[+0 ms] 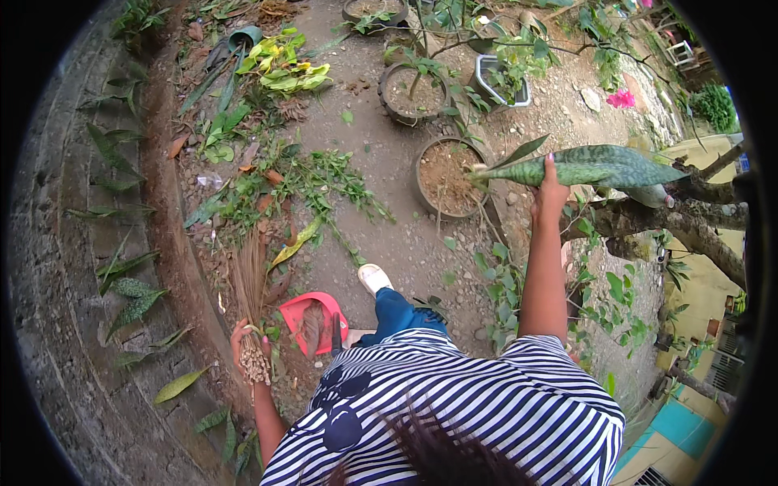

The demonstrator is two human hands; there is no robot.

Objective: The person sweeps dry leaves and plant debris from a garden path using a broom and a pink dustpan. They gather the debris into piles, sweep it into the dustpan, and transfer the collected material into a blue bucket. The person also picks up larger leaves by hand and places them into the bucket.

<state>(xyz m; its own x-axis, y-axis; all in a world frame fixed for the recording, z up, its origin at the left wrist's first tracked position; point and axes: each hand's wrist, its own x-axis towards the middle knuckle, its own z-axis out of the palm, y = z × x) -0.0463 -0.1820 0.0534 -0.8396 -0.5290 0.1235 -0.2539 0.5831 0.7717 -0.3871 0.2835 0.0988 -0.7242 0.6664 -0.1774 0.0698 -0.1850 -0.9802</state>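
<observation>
Fingers (243,334) of the left hand (247,344) are wrapped tight around the bound end of a stick broom (251,300), its bristles resting on the dirt beside a red dustpan (312,322) that holds a little brown debris. Right hand (551,193) is raised, closed on a long mottled green leaf (592,168) held level above the ground. Three round pots show clearly: one filled with bare soil (446,176) just left of the leaf, one with soil and a thin stem (413,93), one farther off (373,10). A white rectangular planter (489,71) holds a leafy plant.
</observation>
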